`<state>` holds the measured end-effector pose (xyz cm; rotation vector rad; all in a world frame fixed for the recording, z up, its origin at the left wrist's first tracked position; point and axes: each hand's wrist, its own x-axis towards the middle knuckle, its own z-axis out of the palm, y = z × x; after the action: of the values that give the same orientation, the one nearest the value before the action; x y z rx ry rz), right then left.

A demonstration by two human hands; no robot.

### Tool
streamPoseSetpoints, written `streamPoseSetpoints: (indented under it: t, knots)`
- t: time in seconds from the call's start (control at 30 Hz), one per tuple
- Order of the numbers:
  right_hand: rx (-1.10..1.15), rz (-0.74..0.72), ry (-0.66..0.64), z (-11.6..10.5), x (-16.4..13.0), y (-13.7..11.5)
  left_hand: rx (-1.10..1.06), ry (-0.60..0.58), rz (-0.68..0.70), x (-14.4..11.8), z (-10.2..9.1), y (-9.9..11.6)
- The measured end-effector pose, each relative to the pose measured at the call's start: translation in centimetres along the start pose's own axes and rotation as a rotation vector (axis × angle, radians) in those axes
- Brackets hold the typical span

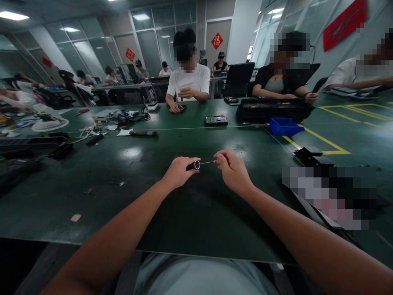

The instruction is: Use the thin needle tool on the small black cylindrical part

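My left hand is closed around a small dark cylindrical part with a pale, ring-like end that faces me. Between the fingers of my right hand is a thin screwdriver with a reddish piece near the grip. Its slender shaft points left, with the tip close to the ring end of the cylinder; I cannot tell whether they touch. Both hands are over the green table, near its middle. Most of the cylinder's body is hidden by my left fingers.
Across the table, a co-worker in a white shirt handles small parts. An opened hard-drive-like device, a blue bin and a long black case lie ahead. A dark pen-shaped tool and a fan are left.
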<state>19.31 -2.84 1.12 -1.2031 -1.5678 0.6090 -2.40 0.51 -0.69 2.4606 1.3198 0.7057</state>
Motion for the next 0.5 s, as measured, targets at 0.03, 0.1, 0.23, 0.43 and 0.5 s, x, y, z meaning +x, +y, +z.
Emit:
streamPoseSetpoints:
  t: [0.03, 0.1, 0.23, 0.43, 0.5]
  knots:
    - [0.063, 0.018, 0.016, 0.1, 0.0, 0.1, -0.006, 0.005, -0.017, 0.0, 0.0, 0.0]
    - [0.200, 0.067, 0.027, 0.6, 0.1, 0.4, -0.012, 0.014, -0.049, 0.0, -0.1, 0.0]
    - [0.503, 0.209, 0.062, 1.4, 0.7, 1.4, -0.033, 0.042, -0.016, 0.1, -0.2, 0.0]
    - [0.711, 0.514, 0.157, 1.3, 2.0, 2.9, 0.038, 0.014, 0.074, 0.5, -0.5, 0.3]
    - [0.655, 0.528, 0.174, 1.1, 2.0, 3.2, 0.084, -0.031, 0.028, 0.5, -0.3, 0.2]
